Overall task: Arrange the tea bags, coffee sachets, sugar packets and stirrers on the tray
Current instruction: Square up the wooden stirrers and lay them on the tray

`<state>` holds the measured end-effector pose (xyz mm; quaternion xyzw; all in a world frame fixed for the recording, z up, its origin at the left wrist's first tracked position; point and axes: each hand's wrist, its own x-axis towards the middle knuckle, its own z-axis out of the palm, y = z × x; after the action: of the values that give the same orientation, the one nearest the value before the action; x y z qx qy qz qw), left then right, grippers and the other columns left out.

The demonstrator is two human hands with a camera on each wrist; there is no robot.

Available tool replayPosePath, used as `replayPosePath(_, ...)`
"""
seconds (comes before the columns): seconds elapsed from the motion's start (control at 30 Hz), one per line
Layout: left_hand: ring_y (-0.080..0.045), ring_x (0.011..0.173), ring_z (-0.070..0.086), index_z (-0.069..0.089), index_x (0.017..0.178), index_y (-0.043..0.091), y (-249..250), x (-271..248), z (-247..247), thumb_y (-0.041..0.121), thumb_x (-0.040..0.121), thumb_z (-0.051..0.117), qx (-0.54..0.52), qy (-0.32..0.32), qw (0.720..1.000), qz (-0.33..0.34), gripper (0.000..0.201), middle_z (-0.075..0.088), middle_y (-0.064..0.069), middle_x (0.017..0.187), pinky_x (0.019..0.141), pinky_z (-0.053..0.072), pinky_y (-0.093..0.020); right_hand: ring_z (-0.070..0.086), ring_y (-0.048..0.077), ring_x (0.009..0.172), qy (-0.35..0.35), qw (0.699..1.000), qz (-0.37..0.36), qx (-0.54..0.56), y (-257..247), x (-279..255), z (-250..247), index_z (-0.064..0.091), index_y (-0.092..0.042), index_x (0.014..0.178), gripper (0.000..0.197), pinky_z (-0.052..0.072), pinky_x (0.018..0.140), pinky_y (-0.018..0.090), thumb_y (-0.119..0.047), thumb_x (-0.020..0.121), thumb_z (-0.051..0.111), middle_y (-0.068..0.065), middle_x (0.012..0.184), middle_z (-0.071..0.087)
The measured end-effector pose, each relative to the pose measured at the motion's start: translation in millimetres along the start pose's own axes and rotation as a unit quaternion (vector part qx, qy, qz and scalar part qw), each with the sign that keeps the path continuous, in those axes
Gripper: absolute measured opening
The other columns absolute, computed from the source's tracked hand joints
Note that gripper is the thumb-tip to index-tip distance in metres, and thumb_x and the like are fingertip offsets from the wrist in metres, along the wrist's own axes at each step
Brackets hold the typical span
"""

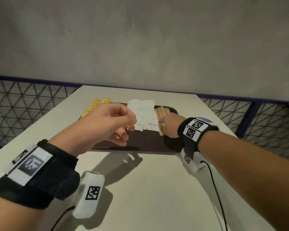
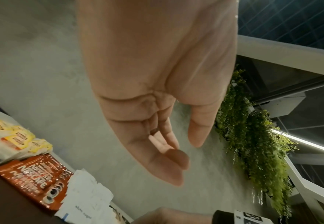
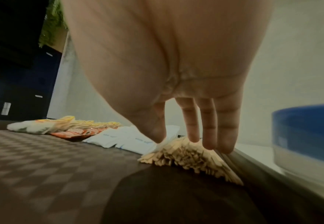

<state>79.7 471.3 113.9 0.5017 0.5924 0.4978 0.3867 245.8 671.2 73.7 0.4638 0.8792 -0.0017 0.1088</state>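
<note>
While the right hand [image 3: 178, 84] rests straight fingers [image 3: 209, 125] on the stirrers [image 3: 188, 154] at the tray's [image 1: 145, 140] right end, its grip holds nothing. Left hand [image 1: 107, 124] hovers w/ loosely curled, empty grip over sugar packets [image 1: 144, 115]. Best to square the pile w/ light sideways nudges (sticks scatter easily), I'd say.

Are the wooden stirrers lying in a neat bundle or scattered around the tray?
Bundled. The wooden stirrers lie flat, side by side in one heap at the tray's right edge, with the right hand's fingertips resting on them.

"NESCAFE" on orange coffee sachets [image 2: 36, 180]; "white sugar" on white sugar packets [image 1: 151, 120].
</note>
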Motion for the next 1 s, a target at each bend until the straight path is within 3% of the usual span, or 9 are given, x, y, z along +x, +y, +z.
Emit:
replayPosePath(0.13,-0.024,0.067,0.066,0.071,0.101,0.007,-9.2,-9.4,-8.0,0.012,0.094,0.073,0.010,-0.013,1.000,-0.024,0.008,0.074,-0.010,0.089,0.066,0.062,-0.039,0.061,0.031,0.121,-0.024,0.999,0.014,-0.029,3.3,10.2,-0.8,0.063,-0.008,0.131,0.034,0.051,0.102,0.038,-0.013,0.102,0.045,0.013,0.134,0.063)
replayPosePath(0.33,-0.023,0.066,0.066,0.073,0.100,0.007,-11.2,-1.0,-21.6,0.011,0.095,0.071,0.026,-0.003,0.999,-0.045,0.007,0.073,-0.011,0.088,0.065,0.062,-0.039,0.065,0.029,0.108,0.001,0.999,0.038,0.005,11.6,15.7,-0.7,0.067,-0.008,0.121,0.027,0.056,0.096,0.039,-0.017,0.097,0.056,0.012,0.119,0.068)
replayPosePath(0.53,-0.024,0.067,0.067,0.072,0.100,0.007,-15.8,0.4,-24.2,0.012,0.096,0.071,0.055,-0.008,0.997,-0.048,0.006,0.073,-0.011,0.089,0.065,0.062,-0.037,0.066,0.028,0.103,0.019,0.999,0.040,0.016,11.0,22.5,2.8,0.067,-0.010,0.119,0.027,0.057,0.093,0.038,-0.016,0.096,0.055,0.011,0.114,0.069)
replayPosePath(0.7,-0.024,0.067,0.066,0.071,0.100,0.008,-27.3,-0.6,-24.0,0.012,0.096,0.071,0.083,-0.013,0.995,-0.059,0.006,0.073,-0.011,0.087,0.062,0.060,-0.034,0.061,0.025,0.084,0.024,0.998,0.058,-0.001,8.9,24.9,-2.0,0.064,-0.005,0.101,0.012,0.052,0.072,0.030,-0.013,0.095,0.057,0.009,0.093,0.063)
replayPosePath(0.83,-0.015,0.069,0.065,0.072,0.097,0.013,-40.0,3.4,-15.8,0.014,0.095,0.072,0.124,0.014,0.991,-0.042,0.002,0.072,-0.006,0.082,0.070,0.060,-0.033,0.064,0.026,0.088,0.023,0.998,0.057,-0.013,8.2,25.7,-2.6,0.064,-0.004,0.100,0.010,0.054,0.077,0.030,-0.009,0.096,0.057,0.011,0.097,0.065)
replayPosePath(0.9,-0.017,0.076,0.068,0.073,0.093,0.022,-46.3,7.0,-13.3,0.021,0.092,0.076,0.181,0.029,0.983,-0.018,0.003,0.075,-0.003,0.086,0.072,0.056,-0.031,0.069,0.027,0.096,0.024,0.998,0.056,0.001,10.0,28.0,0.0,0.068,-0.002,0.107,0.017,0.058,0.085,0.032,-0.008,0.096,0.057,0.012,0.104,0.070)
replayPosePath(1.0,-0.018,0.083,0.069,0.073,0.089,0.026,-51.8,11.9,-12.2,0.025,0.089,0.079,0.228,0.029,0.973,0.003,0.006,0.074,0.001,0.087,0.075,0.053,-0.031,0.070,0.027,0.097,0.028,0.998,0.056,0.025,12.9,28.9,2.3,0.070,-0.003,0.109,0.019,0.059,0.089,0.036,-0.008,0.096,0.057,0.013,0.106,0.072)
